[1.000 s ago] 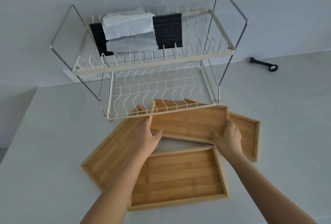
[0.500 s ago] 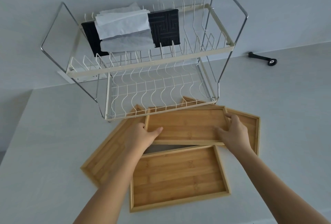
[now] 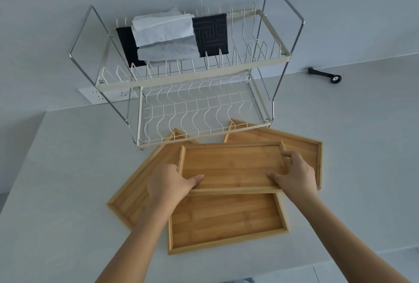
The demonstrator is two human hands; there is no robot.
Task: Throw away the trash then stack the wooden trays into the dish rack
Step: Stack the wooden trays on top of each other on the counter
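A wooden tray [image 3: 233, 165] is held level above the others, with my left hand [image 3: 169, 184] on its left end and my right hand [image 3: 294, 175] on its right end. Three more wooden trays lie on the counter: one at the left [image 3: 138, 194], one in front [image 3: 226, 221], one at the right [image 3: 303, 146]. The two-tier white wire dish rack [image 3: 192, 83] stands just behind them against the wall. White crumpled paper [image 3: 164, 33] is draped over a black patterned mat [image 3: 213, 33] on its top tier. The lower tier holds nothing.
A black tool with a round end [image 3: 326, 75] lies on the counter at the back right. A white wall socket strip [image 3: 99, 95] sits behind the rack's left leg. The counter's left edge runs close to the left tray.
Both hands have lifted the held tray off the pile and drawn it slightly toward me. The other trays have not moved.
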